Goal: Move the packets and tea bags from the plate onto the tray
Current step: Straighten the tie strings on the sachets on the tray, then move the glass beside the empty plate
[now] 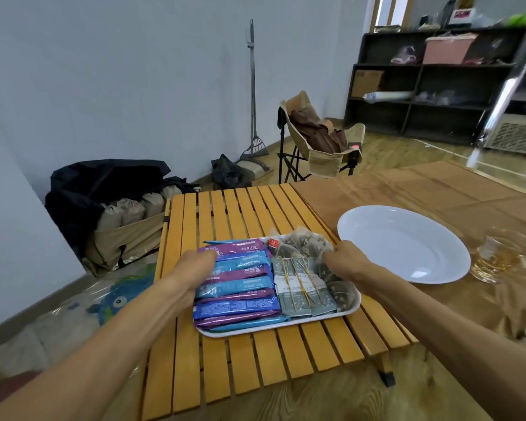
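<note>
A white tray (286, 325) sits on the slatted wooden table (255, 360). Blue and purple packets (240, 287) fill its left half in a stack. Grey packets (301, 287) tied with yellow string lie in the middle, and mesh tea bags (304, 244) are heaped at the back right. My left hand (191, 271) rests on the left edge of the blue and purple packets, fingers curled against them. My right hand (343, 259) grips tea bags at the tray's right side. The white plate (401, 247) to the right holds nothing.
A glass cup (495, 259) with amber liquid stands right of the plate on a brown cloth-covered surface (437, 192). A folding chair (319, 141) stands behind the table, a dark bag (109, 202) on the floor at left, shelves (422, 83) at the back right.
</note>
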Demonstrator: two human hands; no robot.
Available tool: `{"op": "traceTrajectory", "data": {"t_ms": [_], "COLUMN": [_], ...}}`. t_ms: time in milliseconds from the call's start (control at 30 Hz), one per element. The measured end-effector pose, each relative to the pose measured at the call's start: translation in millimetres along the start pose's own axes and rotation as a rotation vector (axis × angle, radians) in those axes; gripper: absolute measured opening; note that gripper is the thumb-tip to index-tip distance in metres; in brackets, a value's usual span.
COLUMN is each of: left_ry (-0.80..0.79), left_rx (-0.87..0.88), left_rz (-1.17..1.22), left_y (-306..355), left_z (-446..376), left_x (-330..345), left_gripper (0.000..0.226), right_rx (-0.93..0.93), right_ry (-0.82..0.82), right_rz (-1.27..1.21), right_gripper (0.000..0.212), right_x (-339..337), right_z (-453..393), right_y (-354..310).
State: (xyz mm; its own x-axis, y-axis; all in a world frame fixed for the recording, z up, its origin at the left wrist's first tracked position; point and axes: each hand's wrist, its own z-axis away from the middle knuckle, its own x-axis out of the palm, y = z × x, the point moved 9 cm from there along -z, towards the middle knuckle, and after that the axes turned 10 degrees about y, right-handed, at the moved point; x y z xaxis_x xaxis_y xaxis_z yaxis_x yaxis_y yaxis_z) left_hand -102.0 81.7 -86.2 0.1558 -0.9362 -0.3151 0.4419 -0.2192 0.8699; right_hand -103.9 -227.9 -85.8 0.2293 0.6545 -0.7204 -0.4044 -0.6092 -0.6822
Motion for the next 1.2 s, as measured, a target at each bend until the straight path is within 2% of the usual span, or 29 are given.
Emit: {"op": "traceTrajectory", "data": {"t_ms": [167,367,533,667,833,933,1000,1100,1200], "left_ry": [0.053,0.152,0.218,0.23,0.261,0.277,0.319,0.445,0.389], "left_rx": [0.015,0.059,0.076,0.085,0.129,0.157,0.228,0.44,0.633], "left_rz": [-0.005,0.012,0.026,0.02,-0.071,-0.142,-0.291,-0.554,-0.639], "left_y": [12,37,60,84,99,102,107,122,130], "left_z": [-37,-105,-168,-209,-237,-240,-234,-203,-149], "left_x": [0,0,4,10,10,4,-2,-8,13], "left_gripper": [0.027,0.026,0.029,0.024,0.018,0.018,0.023,0.035,0.042], "right_rx": [0.003,-0.021,-0.058,-0.059,-0.093,-0.128,-0.157,-0.165,-0.214], "right_ry": [-0.005,-0.042,-0.013,-0.009,-0.01,-0.01,0.001,0.019,0.022], "right_rz": [-0.035,-0.063,0.003,-0.009,0.001,0.021,0.057,0.114,0.131], "right_gripper": [0.017,0.027,0.011,0.014,0.006,0.019,0.027,0.039,0.039], "right_x": [10,39,65,82,92,91,84,68,44], "right_z": [-28,-93,-141,-180,-204,-207,-200,-183,-151], "right_y": [-26,-71,-106,-126,-141,-141,-137,-122,-110]}}
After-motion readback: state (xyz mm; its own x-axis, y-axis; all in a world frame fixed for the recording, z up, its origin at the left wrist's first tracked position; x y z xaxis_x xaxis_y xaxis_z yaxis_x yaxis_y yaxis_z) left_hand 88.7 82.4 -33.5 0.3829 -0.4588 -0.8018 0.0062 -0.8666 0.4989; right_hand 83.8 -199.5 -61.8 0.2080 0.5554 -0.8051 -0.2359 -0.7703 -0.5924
